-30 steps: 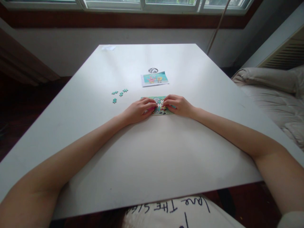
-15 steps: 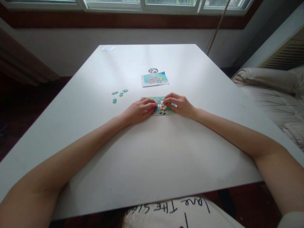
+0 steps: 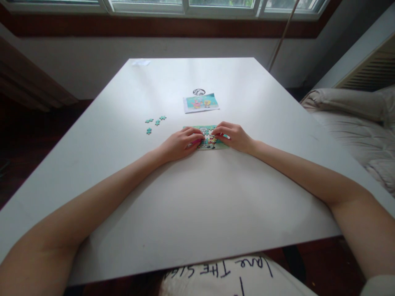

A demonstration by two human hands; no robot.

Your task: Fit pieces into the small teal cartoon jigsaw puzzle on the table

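Note:
A small, partly assembled jigsaw puzzle (image 3: 211,142) with a colourful cartoon picture lies flat on the white table (image 3: 197,193) between my hands. My left hand (image 3: 182,142) rests over its left side, fingers curled and closed, their tips at the middle of the picture. From the right, my right hand (image 3: 233,135) reaches over the upper right part. Its thumb and fingers come together in a pinch at a piece near the centre. The fingers cover much of both sides, so the exact piece is hard to see.
Several loose green puzzle pieces (image 3: 157,122) lie to the left. Beyond the puzzle is a printed cartoon picture card (image 3: 201,102), with a round black-and-white mark (image 3: 199,92) behind it. White paper (image 3: 140,63) lies at the far left edge. A padded seat (image 3: 348,123) stands right.
My right hand has shifted very slightly at the puzzle. My left hand, the loose pieces and the card stay where they were.

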